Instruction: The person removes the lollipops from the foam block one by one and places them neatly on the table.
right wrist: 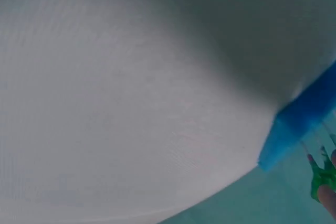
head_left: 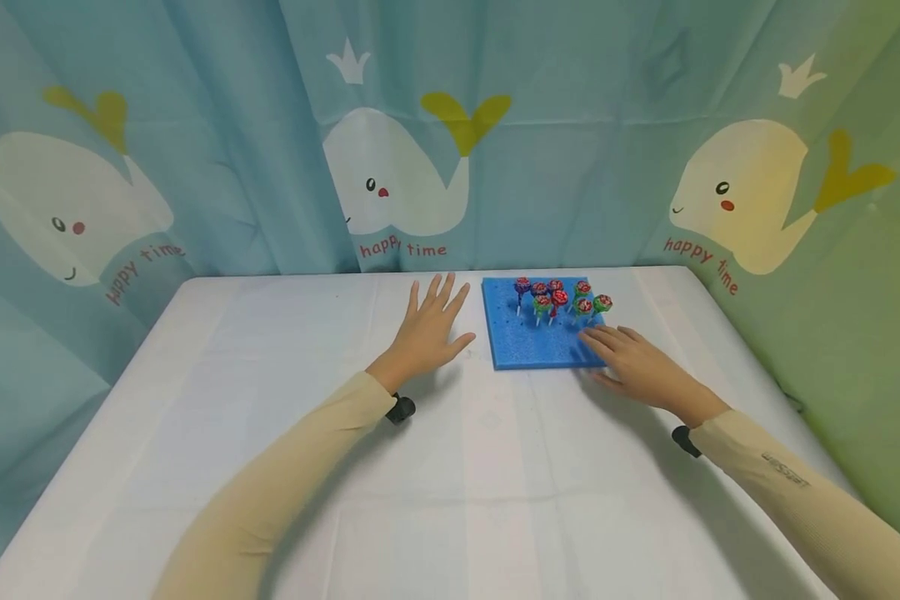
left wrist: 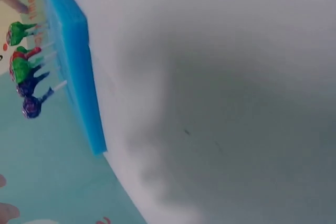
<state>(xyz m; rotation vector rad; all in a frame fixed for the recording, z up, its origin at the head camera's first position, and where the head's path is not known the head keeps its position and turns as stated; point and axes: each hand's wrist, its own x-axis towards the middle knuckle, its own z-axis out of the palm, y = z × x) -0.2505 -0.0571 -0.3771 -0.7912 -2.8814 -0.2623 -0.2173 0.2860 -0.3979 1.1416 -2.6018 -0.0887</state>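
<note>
A blue foam board point(head_left: 525, 348) lies near the table's far edge, with several wrapped lollipops point(head_left: 558, 297) standing on their sticks in its back half. Their wrappers are green, red and purple. My left hand point(head_left: 425, 333) is held left of the board, fingers spread and holding nothing. Over the board's front right corner is my right hand point(head_left: 637, 364), its fingers fairly straight and nothing in its grasp; whether it touches the foam I cannot tell. The left wrist view shows the board point(left wrist: 79, 51) edge-on, and in the right wrist view a fingertip point(right wrist: 328, 200) overlaps a green lollipop point(right wrist: 317, 182).
A white cloth covers the table point(head_left: 420, 500). Behind it hangs a blue-green curtain point(head_left: 570, 167) printed with whales, which continues along the left and right sides. Both forearms carry beige sleeves point(head_left: 285, 492) and small black wrist cameras point(head_left: 401, 409).
</note>
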